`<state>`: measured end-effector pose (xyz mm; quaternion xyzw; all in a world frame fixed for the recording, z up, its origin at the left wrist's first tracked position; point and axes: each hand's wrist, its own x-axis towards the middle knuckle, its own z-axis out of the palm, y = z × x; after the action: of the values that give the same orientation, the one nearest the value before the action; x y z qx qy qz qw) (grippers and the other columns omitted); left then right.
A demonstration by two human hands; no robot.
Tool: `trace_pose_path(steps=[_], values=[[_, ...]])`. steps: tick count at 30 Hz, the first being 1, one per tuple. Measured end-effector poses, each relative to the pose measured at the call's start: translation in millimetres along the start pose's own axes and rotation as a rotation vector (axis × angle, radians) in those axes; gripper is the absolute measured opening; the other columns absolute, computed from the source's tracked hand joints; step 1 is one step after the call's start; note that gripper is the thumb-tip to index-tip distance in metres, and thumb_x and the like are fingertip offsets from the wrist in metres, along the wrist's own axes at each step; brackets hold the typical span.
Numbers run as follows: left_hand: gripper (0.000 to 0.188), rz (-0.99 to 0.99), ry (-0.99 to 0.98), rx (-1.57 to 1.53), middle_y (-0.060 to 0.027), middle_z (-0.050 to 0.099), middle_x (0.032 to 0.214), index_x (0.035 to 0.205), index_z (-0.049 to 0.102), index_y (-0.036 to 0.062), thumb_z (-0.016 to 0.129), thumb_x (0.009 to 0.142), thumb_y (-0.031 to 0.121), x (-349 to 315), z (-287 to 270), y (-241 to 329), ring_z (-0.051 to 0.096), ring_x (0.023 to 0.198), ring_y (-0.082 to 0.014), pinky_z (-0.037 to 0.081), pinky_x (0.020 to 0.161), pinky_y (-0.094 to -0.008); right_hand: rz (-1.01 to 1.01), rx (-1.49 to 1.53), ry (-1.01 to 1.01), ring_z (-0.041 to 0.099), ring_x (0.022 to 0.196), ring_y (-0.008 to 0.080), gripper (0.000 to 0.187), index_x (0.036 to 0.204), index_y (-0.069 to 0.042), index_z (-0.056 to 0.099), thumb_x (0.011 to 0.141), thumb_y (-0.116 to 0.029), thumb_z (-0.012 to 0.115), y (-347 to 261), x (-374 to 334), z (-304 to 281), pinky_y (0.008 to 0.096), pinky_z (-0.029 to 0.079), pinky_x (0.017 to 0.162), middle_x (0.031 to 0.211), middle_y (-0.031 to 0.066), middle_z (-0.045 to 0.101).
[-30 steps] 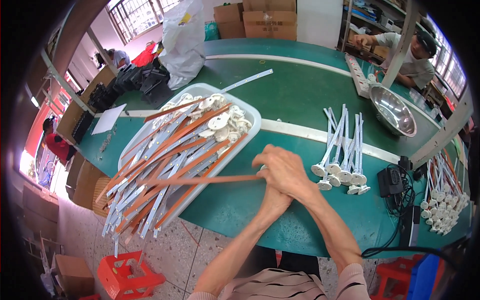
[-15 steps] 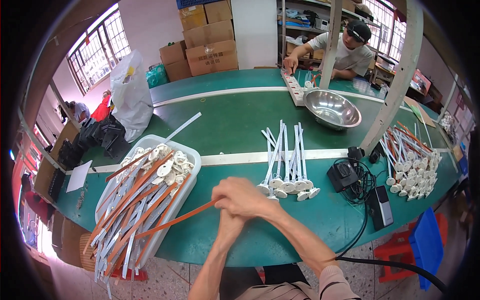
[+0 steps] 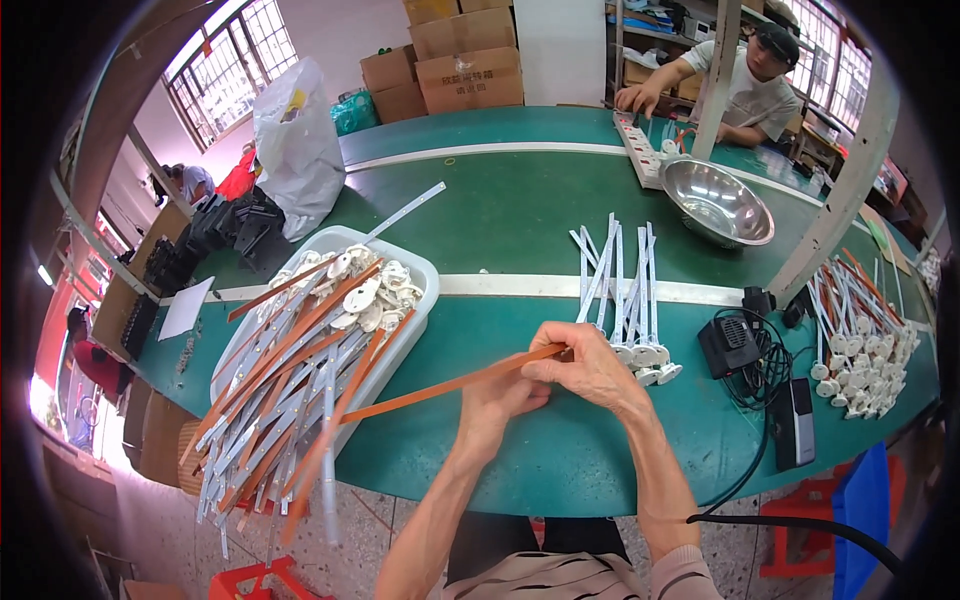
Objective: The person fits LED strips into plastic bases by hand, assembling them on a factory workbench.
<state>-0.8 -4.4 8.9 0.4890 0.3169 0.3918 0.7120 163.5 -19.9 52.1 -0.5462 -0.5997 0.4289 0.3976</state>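
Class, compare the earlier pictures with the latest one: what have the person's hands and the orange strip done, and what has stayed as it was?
Both hands, left hand and right hand, keep hold of the orange strip; they have separated slightly, the right at the strip's end. The white tray of strips and the white pile stay put.

Stacked brown cardboard boxes (image 3: 462,62) stand at the far end of the green table, against the wall; the front one carries dark printing on its side. A bulging white plastic bag (image 3: 300,145) sits on the table's far left corner, with a smaller green bag (image 3: 355,110) just behind it (partly hidden). A white paper sheet (image 3: 186,308) lies at the table's left edge.
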Motion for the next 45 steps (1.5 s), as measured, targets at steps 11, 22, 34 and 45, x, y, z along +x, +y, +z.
trace_pose_path(steps=[11,22,34,45], values=[[0.036,0.048,0.045,-0.058,-0.0151,0.059,0.109,0.122,0.05,-0.003,0.055,0.086,-0.001,2.8,-4.8,-9.1,0.063,0.089,-0.0218,0.055,0.081,-0.0361,-0.508,-0.526,0.399,0.049,0.072,0.0215,0.01,0.078,-0.006,0.07,0.073,-0.015,0.068,-2.1,-3.8,-7.3,0.0333,0.042,0.068,0.071,0.003,0.06],[0.031,0.272,0.202,0.111,-0.0192,0.061,0.106,0.117,0.054,-0.0055,0.055,0.09,0.01,-52.6,-37.4,44.5,0.064,0.087,-0.024,0.055,0.078,-0.0393,-0.467,-0.434,0.679,0.052,0.075,0.0198,0.006,0.076,-0.006,0.07,0.07,-0.008,0.069,3.5,-16.1,-50.1,0.0318,0.041,0.065,0.073,0.0046,0.061],[0.047,0.748,0.259,-0.592,-0.0187,0.057,0.111,0.137,0.031,0.0007,0.048,0.094,0.014,-98.6,-104.6,84.9,0.062,0.09,-0.0242,0.055,0.083,-0.0392,-0.334,0.259,0.597,0.042,0.069,0.0076,0.016,0.085,0.0,0.07,0.085,-0.015,0.064,-12.6,-16.1,-25.8,0.0246,0.031,0.058,0.071,-0.0022,0.052],[0.055,0.268,0.208,0.021,-0.0154,0.05,0.126,0.132,0.041,-0.0001,0.059,0.08,-0.004,-45.1,1.5,17.0,0.055,0.109,-0.024,0.047,0.093,-0.0378,-0.14,0.643,0.254,0.04,0.056,0.0042,0.019,0.086,0.002,0.068,0.083,-0.017,0.069,-10.5,-2.8,27.5,0.0199,0.03,0.047,0.068,-0.0019,0.053]])
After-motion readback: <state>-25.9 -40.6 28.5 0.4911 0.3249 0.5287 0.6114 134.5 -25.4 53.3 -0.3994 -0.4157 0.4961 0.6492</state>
